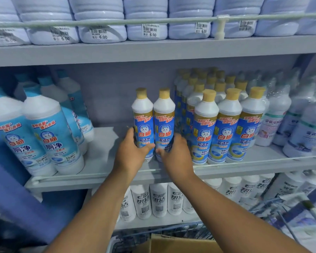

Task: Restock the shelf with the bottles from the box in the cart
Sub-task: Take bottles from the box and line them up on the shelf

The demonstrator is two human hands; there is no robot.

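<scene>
Standing upright side by side on the middle shelf [102,161], two yellow-capped bottles are each gripped low on the label: the left bottle [142,123] by the left hand [130,154], the right bottle [164,123] by the right hand [175,157], fingers curled round them. Matching bottles [228,125] stand just right of the right fingers; a cardboard box [181,243] lies well below.

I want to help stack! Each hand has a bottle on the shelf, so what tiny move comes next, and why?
Probably slide both bottles right. The left hand holds one yellow-capped bottle, the right hand its twin, both upright on the middle shelf. A small gap separates them from the matching row.
</scene>
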